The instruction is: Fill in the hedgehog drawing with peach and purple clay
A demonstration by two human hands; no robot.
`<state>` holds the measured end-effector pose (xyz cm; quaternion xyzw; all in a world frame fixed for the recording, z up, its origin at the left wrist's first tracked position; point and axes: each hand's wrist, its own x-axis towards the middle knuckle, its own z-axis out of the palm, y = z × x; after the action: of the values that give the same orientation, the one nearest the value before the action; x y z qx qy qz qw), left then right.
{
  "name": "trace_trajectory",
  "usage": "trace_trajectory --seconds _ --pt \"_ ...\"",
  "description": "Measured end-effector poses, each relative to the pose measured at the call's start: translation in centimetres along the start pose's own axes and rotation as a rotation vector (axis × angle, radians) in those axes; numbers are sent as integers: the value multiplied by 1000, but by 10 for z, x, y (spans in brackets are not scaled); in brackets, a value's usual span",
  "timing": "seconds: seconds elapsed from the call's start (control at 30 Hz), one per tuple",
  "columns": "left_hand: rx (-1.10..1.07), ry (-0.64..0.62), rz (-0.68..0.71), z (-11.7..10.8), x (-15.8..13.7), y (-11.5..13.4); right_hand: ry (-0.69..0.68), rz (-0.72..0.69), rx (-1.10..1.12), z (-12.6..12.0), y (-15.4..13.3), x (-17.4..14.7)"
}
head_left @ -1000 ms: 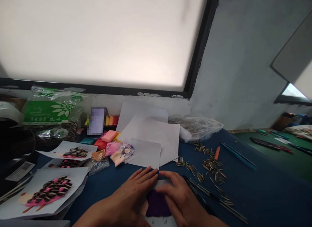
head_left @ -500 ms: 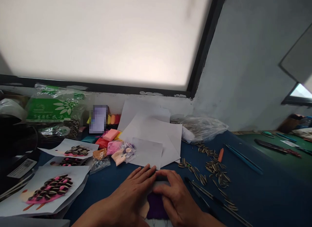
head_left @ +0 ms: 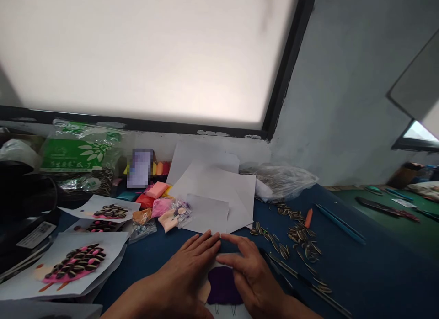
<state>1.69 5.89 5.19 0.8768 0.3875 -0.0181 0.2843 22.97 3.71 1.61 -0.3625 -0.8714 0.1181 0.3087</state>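
Note:
A flat purple clay shape (head_left: pixel 224 286) lies on a white paper sheet (head_left: pixel 224 311) at the bottom centre, with a peach-coloured clay piece (head_left: pixel 204 293) joined at its left side. Short pencil lines like legs are drawn below the purple clay. My left hand (head_left: pixel 183 273) rests along the left side of the sheet, its fingers stretched out flat and partly covering the peach clay. Over the right side, my right hand (head_left: pixel 252 273) has bent, parted fingers, with fingertips at the edge of the purple clay. Neither hand holds anything.
Finished seed-and-clay pictures (head_left: pixel 73 266) lie at the left. Wrapped clay packs (head_left: pixel 161 207) and blank sheets (head_left: pixel 219 186) are behind the hands. Sunflower seeds (head_left: pixel 303 241), pens (head_left: pixel 302 278), an orange crayon-like stick (head_left: pixel 309 218) and blue tweezers (head_left: pixel 341 224) lie to the right.
My right hand has shifted slightly right and its fingers have spread, uncovering more of the purple clay and sheet. My left hand stays nearly in place.

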Motion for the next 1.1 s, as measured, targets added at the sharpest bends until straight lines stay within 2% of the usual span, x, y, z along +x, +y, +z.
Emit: trace_trajectory --seconds 0.13,0.27,0.5,0.73,0.87,1.1 --pt "-14 36 29 3 -1 -3 40 47 -12 -1 5 -9" --pt "-36 65 50 12 -1 -12 49 35 -99 3 13 -24" --pt "-60 137 99 17 0 -18 -59 -11 -226 4 13 -29" --pt "9 152 8 13 0 -7 8 72 -237 -5 16 -28" --pt "-17 206 40 17 -1 -11 -15 27 -322 -4 17 -31" --pt "-16 209 106 15 -3 -12 -72 -80 -489 -7 11 -28"
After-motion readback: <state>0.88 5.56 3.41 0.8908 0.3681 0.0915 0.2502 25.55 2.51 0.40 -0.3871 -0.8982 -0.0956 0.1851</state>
